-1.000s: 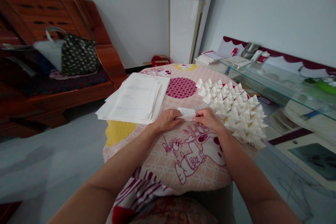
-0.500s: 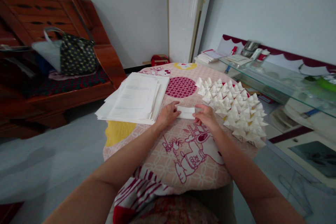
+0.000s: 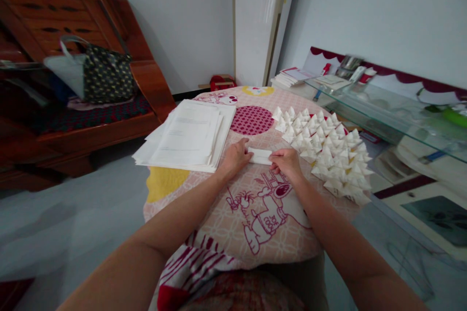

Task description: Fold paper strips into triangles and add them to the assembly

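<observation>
A small folded strip of white paper [image 3: 260,156] lies across the middle of the cloth-covered table. My left hand [image 3: 236,156] pinches its left end between thumb and fingers. At the right end, my right hand [image 3: 285,161] grips it with fingers closed together. To the left of my hands sits a loose stack of printed sheets [image 3: 189,136]. Rows of folded paper pieces with pointed tips [image 3: 323,148] stand to the right, close to my right hand.
A patterned tablecloth [image 3: 222,223] covers the round table. A glass shelf [image 3: 386,114] with papers and small items runs along the right. On the left a wooden bench [image 3: 153,90] holds a dark patterned bag [image 3: 107,75]. A tall white cabinet-like unit [image 3: 253,34] stands behind.
My right hand's fingers have drawn in closer over the strip's right end, and the strip looks slightly narrower. My left hand stays at its end.
</observation>
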`<state>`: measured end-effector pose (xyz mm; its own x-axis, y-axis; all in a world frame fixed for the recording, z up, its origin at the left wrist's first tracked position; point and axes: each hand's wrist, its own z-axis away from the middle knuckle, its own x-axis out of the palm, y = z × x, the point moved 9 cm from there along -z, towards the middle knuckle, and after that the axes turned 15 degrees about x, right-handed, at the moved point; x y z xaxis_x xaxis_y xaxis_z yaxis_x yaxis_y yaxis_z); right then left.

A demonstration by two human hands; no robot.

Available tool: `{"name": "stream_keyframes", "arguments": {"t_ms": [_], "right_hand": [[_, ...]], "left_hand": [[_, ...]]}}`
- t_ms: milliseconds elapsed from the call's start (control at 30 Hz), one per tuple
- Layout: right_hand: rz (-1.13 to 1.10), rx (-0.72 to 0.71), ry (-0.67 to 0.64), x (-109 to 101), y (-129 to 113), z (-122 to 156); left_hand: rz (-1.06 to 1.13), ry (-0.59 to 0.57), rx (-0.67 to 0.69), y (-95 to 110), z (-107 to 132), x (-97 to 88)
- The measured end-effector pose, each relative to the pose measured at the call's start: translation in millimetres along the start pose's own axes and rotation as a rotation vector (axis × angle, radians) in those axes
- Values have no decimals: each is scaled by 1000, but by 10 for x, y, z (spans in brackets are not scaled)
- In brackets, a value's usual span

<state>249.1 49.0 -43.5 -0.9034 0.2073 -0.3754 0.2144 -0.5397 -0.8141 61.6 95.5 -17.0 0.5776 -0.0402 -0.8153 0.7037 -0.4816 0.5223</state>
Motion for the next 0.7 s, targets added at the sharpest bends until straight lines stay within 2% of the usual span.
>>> {"name": "stream_keyframes", "arguments": {"t_ms": [367,700], "right_hand": [[76,-50,33,-6,-52,100],[104,-52,30,4,-60,100]], "left_hand": [[-5,-25,13,54,33,-27],[-20,-17,23,24,19,2]]}}
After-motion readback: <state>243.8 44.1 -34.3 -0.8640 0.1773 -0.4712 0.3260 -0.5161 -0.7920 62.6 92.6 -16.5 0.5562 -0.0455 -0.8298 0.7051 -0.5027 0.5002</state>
